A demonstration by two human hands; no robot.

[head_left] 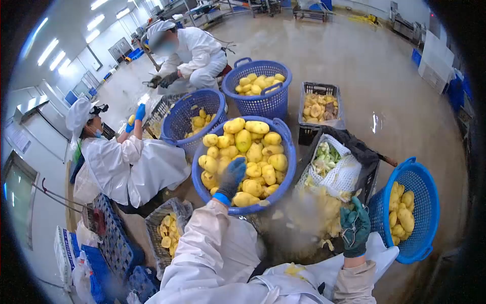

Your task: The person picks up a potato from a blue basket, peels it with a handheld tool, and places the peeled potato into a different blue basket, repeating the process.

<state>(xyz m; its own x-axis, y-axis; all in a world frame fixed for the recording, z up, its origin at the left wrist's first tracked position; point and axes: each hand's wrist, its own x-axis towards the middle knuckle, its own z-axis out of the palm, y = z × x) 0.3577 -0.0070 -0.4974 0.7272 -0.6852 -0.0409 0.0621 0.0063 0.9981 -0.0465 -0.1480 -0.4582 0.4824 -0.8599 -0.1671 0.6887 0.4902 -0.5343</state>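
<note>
L hand [230,178] at potatoes [243,141] in basket [290,161], can't tell grip; R hand [355,223] part-curled (hold unclear too); prob. selection step, needs L fingers round one.

The wet, brownish floor [354,66] glistens toward one o'clock. Ceiling lights [48,51] glow in rows at ten o'clock, above pale walls [50,177]; a framed pane [20,190] sits near nine o'clock. Metal equipment [407,28] stands at two o'clock.
</note>
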